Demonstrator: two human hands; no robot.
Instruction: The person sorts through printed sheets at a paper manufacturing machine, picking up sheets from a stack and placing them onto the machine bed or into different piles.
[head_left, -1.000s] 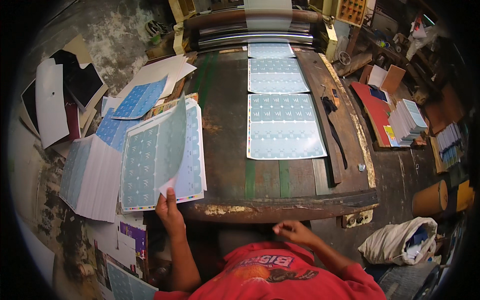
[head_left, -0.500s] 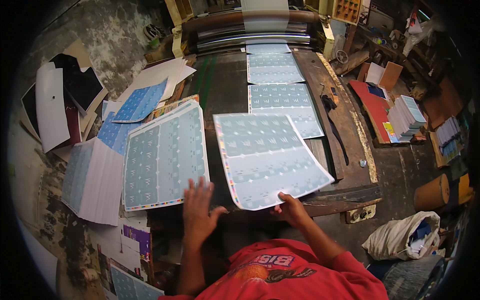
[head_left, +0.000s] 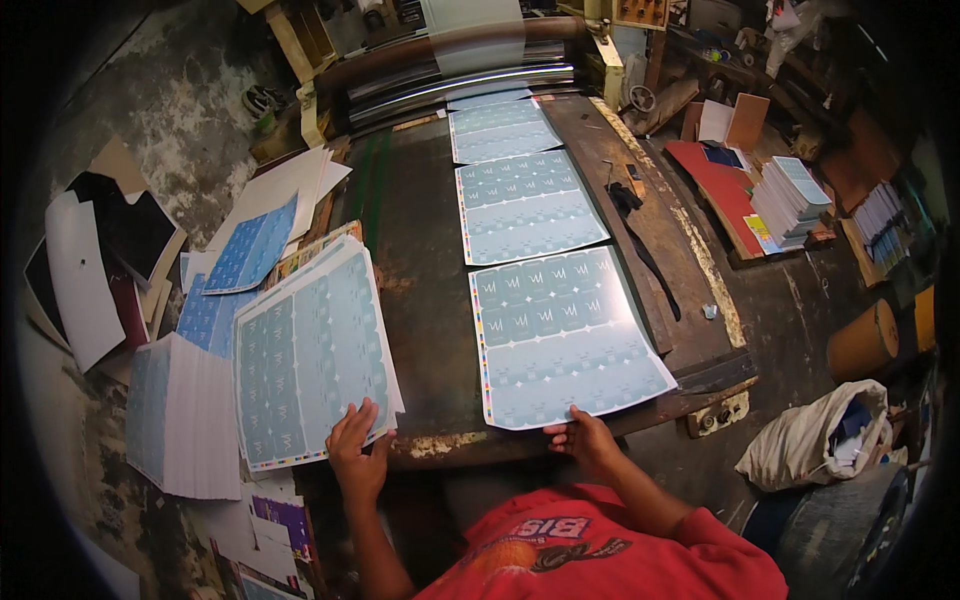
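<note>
At the near end of the table, my right hand (head_left: 583,440) pinches the near edge of a pale blue-green printed sheet (head_left: 565,340), thumb on top and fingers below. This sheet lines up with another printed sheet (head_left: 530,205) and further ones running back to the rollers. My left hand (head_left: 357,450) lies over the near right corner of a pile of similar sheets (head_left: 310,350), fingers stretched out on the top sheet and thumb by its edge. Several sheet edges stick out along the pile's right side.
Rollers (head_left: 460,80) span the table's far end. A thick stack of sheets (head_left: 190,420) leans at the left, below darker blue sheets (head_left: 250,245). A black strap (head_left: 645,250) lies on the table's right side. Further right are a stack of cards (head_left: 790,205) and a white sack (head_left: 815,440).
The sheet in my right hand has come down and swung into line with the row. My left hand has moved from the pile's edge onto its corner. The view has shifted.
</note>
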